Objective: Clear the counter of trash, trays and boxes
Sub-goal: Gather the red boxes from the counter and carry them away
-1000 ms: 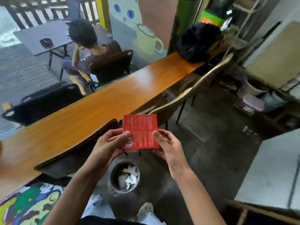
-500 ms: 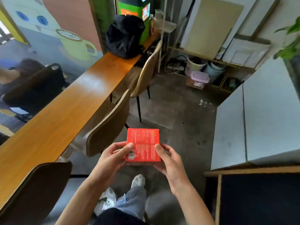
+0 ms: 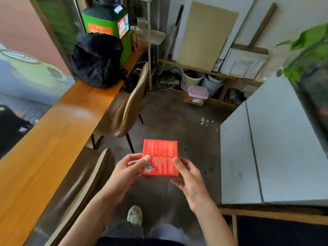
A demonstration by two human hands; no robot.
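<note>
A flat red box (image 3: 160, 155) with white print and a barcode is held out in front of me over the floor. My left hand (image 3: 126, 170) grips its left edge, thumb on top near the barcode. My right hand (image 3: 189, 176) grips its right edge, thumb on the top face and fingers underneath. The long wooden counter (image 3: 53, 139) runs along the left, away from the box.
A black bag (image 3: 96, 59) sits on the counter's far end beside a green box (image 3: 108, 23). Two brown chairs (image 3: 124, 107) stand along the counter. A grey table (image 3: 266, 148) is on the right. Buckets and a pink-lidded container (image 3: 197, 94) lie ahead under shelves.
The view has swung right, away from the waste bin on the floor and along the counter, then moved forward. Both hands have kept hold of the red box the same way.
</note>
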